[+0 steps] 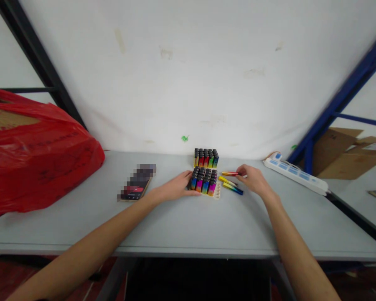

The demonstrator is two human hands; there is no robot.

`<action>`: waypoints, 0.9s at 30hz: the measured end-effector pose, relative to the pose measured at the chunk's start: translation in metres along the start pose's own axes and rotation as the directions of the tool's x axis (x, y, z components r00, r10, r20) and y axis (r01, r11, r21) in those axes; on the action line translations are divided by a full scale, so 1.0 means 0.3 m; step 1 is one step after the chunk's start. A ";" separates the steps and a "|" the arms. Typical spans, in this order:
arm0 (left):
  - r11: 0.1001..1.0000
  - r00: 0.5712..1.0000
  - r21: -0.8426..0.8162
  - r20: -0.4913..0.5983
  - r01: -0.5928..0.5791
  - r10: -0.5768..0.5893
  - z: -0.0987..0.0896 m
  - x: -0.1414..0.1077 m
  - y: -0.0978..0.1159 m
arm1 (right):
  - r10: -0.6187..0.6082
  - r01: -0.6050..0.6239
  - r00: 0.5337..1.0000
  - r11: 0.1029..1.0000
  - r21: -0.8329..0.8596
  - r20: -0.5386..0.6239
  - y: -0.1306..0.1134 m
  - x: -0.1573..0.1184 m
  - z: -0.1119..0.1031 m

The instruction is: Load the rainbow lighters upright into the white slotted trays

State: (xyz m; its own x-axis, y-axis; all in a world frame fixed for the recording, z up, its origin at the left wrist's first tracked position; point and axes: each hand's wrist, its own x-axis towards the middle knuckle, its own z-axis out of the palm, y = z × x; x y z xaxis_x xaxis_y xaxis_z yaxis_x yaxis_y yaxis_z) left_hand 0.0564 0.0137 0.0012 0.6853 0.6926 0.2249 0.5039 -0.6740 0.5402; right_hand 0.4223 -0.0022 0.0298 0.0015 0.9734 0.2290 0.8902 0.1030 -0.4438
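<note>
A pale tray (217,193) on the table holds upright, colourful lighters (204,184) with black tops in rows; its right-hand column of slots shows no lighters. My left hand (180,185) grips this tray from the left, thumb at the front corner and fingers towards the back. To the right of the tray, my right hand (250,177) pinches one end of a red lighter (229,173) lying sideways. Just below it lie a yellow lighter (227,181) and a yellow-blue lighter (233,188). A second full block of upright lighters (206,159) stands directly behind.
A phone (137,184), partly pixelated, lies on the grey table (188,225) at left. Beyond it sits a large red plastic bag (44,154). A white power strip (296,172) runs along the right, near a blue post (341,96) and a cardboard box (347,154). A white wall rises behind.
</note>
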 end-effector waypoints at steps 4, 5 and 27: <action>1.000 1.000 -0.004 0.009 0.001 -0.001 0.000 0.001 0.001 | 0.061 0.047 0.976 0.878 0.476 -0.209 -0.020 0.001 -0.015; 1.000 1.000 -0.008 0.010 -0.001 0.001 0.000 0.001 0.000 | 0.078 0.088 0.966 0.796 0.600 -0.245 -0.034 -0.001 -0.018; 0.999 1.000 -0.044 0.017 0.000 0.001 -0.013 0.028 -0.050 | -0.068 0.028 0.997 0.691 0.722 0.027 -0.200 -0.052 0.007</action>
State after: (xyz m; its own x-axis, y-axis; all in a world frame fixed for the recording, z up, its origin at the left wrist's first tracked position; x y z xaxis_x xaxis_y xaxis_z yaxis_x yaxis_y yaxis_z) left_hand 0.0526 0.0305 -0.0019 0.6948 0.6874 0.2116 0.4802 -0.6624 0.5750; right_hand 0.3679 -0.0231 0.0510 -0.0713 0.9693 0.2352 0.2859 0.2458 -0.9262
